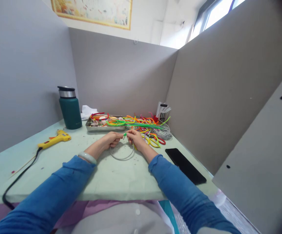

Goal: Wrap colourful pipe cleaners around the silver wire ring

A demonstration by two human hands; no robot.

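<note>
A thin grey wire hoop [121,159] hangs down between my hands over the tabletop. At its top a short bit of green pipe cleaner [124,134] shows between my fingertips. My left hand [113,139], closed in a pinch, grips the hoop on the left side of the green bit. From the right, my right hand [136,139] is also closed, its thumb and forefinger pinched at the green piece. The fingers hide how the green piece and the hoop join. Colourful pipe cleaners [141,125] lie in a heap just beyond my hands.
A metal tray [99,129] of small parts stands behind my hands. On the left are a yellow glue gun [55,139] with a black cord, a thin stick [23,167] and a teal bottle [70,112]. A black phone [185,165] lies right; grey partitions [123,71] surround the table.
</note>
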